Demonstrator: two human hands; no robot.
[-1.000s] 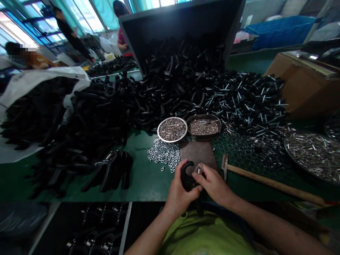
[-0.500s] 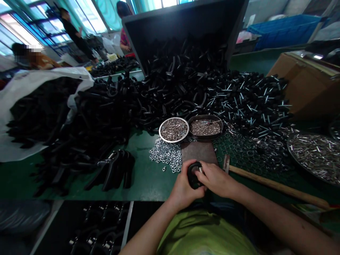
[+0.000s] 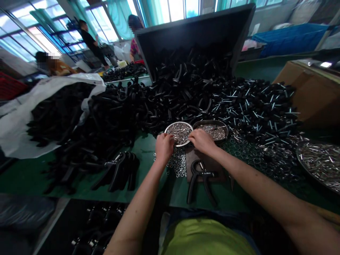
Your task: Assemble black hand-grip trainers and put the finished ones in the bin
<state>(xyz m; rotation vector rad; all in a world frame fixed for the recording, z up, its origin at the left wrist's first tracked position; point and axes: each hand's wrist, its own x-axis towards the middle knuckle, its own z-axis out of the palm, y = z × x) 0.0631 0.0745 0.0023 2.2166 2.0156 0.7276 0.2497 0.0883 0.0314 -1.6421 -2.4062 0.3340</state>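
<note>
Stretched low and forward, with the left hand (image 3: 164, 146) and right hand (image 3: 203, 140) at opposite edges of the round, shiny-rimmed dish (image 3: 165, 129). Pressed both grips together, contents impossible to tell. Had the smooth black clamp (image 3: 191, 184) lying between forearms, partly on the flat brown plate (image 3: 190, 154).

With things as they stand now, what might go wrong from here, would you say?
The left hand and right hand are both at the round dish; a bump might tip its small metal pieces into the loose nuts beside it.

The black two-legged piece overhangs the metal plate with its legs near the table edge, so a passing forearm could perhaps knock it off.
</note>
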